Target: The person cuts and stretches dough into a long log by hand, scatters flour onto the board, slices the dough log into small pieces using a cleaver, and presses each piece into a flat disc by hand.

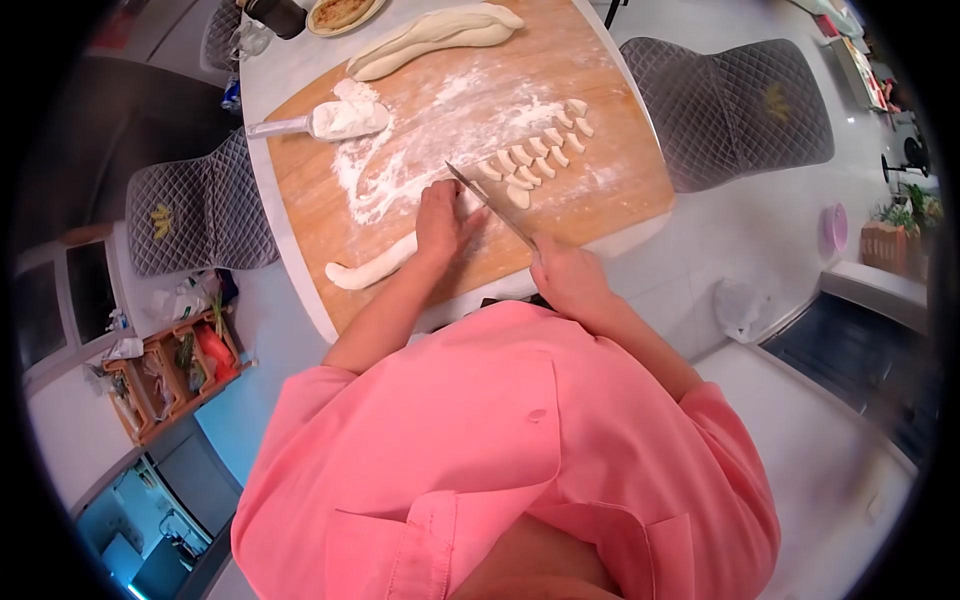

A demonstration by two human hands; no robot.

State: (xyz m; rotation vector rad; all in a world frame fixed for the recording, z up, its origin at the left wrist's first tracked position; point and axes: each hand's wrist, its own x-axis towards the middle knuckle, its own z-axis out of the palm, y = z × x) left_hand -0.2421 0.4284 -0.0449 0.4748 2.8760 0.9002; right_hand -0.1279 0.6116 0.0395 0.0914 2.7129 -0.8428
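Observation:
My left hand [440, 220] lies over a thin roll of dough [375, 267], its fingers closed on the roll near the right end. In my right hand [568, 272] is the handle of a knife [492, 206], whose blade points up and left, beside my left fingertips at the roll's end. Several small cut dough pieces [540, 158] lie in slanting rows to the right of the blade on the wooden board [625, 150]. Loose white flour is spread over the board's middle.
A metal scoop [285, 127] of flour rests at the board's left. A thick dough log [435, 38] lies at the far edge. Beyond are a plate of food [343, 14] and a dark cup [277, 16]. Quilted chairs [735, 110] flank the table.

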